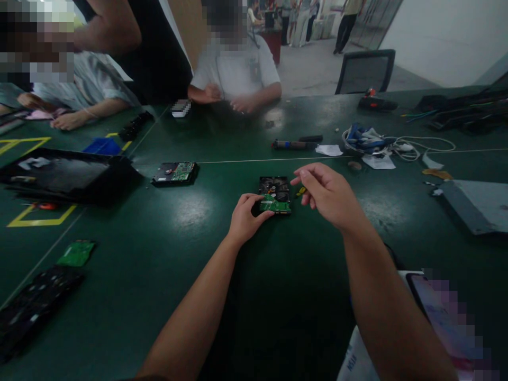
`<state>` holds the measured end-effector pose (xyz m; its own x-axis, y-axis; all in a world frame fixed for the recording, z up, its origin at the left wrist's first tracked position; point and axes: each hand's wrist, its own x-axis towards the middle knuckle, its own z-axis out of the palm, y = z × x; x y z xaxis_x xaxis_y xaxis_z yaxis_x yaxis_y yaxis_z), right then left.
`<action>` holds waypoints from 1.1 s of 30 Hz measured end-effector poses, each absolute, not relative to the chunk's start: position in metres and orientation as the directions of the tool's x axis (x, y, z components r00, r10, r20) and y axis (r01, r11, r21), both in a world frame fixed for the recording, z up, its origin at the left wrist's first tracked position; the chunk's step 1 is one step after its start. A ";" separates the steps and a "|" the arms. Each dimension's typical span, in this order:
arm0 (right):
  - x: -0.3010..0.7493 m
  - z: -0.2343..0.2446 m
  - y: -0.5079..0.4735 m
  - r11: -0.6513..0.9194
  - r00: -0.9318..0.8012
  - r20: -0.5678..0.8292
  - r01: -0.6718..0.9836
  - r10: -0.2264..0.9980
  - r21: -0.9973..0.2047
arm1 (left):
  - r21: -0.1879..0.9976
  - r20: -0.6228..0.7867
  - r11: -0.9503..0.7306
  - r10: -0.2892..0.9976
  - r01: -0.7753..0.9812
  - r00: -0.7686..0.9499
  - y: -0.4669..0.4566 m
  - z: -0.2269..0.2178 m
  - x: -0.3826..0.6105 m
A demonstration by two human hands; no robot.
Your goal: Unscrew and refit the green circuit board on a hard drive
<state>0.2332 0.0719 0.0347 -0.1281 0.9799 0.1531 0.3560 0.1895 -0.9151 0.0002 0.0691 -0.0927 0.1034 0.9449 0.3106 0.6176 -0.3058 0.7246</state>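
Observation:
A hard drive [274, 186] lies on the green table in front of me, its green circuit board [273, 205] facing up on the near half. My left hand [246, 218] grips the drive's left side, thumb at the near edge and fingers along the board. Just right of the drive, my right hand [323, 194] is raised with its fingers curled and pressed together. A small yellow and black thing [301, 191] shows at those fingertips; its kind, and whether it is held, are hard to make out.
Another hard drive [174, 173] lies left, near a black tray [67, 172]. A green circuit board [77, 253] is at lower left. At right are a cable bundle [369, 140], a grey metal box [476, 203] and a phone [440, 317]. People sit across the table.

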 end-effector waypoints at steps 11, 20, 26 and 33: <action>0.235 0.035 0.073 0.240 -0.113 0.211 0.470 0.971 -0.850 | 0.723 0.314 -0.316 0.943 0.615 0.115 0.069 -0.091 0.000; 0.232 0.035 0.073 0.174 -0.141 0.135 0.321 0.981 -0.931 | 0.720 0.319 -0.315 0.941 0.618 0.108 0.068 -0.091 0.001; 0.229 0.038 0.071 0.153 -0.150 0.116 0.258 0.982 -0.954 | 0.722 0.314 -0.314 0.943 0.617 0.112 0.068 -0.090 0.001; 0.237 0.033 0.073 0.179 0.003 0.214 0.530 0.977 -0.829 | 0.727 0.296 -0.300 0.949 0.618 0.112 0.069 -0.090 0.000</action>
<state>0.2367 0.0733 0.0335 0.0032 0.9769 0.2136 0.5304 0.1794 -0.8285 -0.0004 0.0686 -0.0904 0.1120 0.9486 0.2960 0.6177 -0.2998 0.7270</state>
